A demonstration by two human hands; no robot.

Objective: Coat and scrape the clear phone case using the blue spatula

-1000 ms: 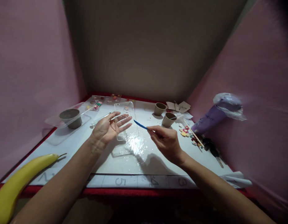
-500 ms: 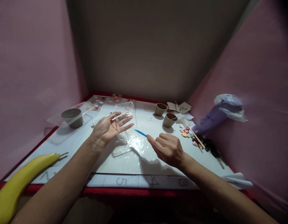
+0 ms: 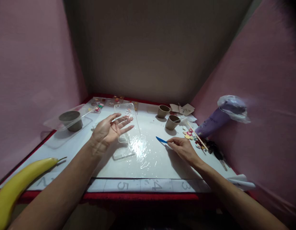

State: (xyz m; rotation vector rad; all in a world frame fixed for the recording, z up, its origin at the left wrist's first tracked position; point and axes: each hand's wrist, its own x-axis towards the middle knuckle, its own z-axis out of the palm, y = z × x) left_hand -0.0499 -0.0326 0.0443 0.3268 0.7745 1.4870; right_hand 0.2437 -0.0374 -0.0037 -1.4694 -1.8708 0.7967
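Note:
A clear phone case [image 3: 125,111] stands tilted above the white table covering, its far edge raised. My left hand [image 3: 106,131] holds it by the left side, palm up, with the fingers spread behind the see-through plastic. To the right, my right hand [image 3: 183,149] grips a small blue plastic knife [image 3: 161,140] between thumb and fingertips. The blade points left toward the case, with a gap between them. Under the case, its pale shadow and a bright glare lie on the shiny surface.
Two brown paper cups [image 3: 172,122] stand at the back right. Loose charms [image 3: 187,134] and a wooden stick [image 3: 198,137] lie near a purple piping bag [image 3: 213,121]. At left are a grey cup [image 3: 74,123] behind a clear sheet and a yellow banana-shaped thing [image 3: 25,175]. Bagged charms [image 3: 97,107] lie behind.
My right hand has drawn the blue knife right, away from the phone case, and turned. My left hand keeps the case nearly in place, shifting slightly left with the whole view.

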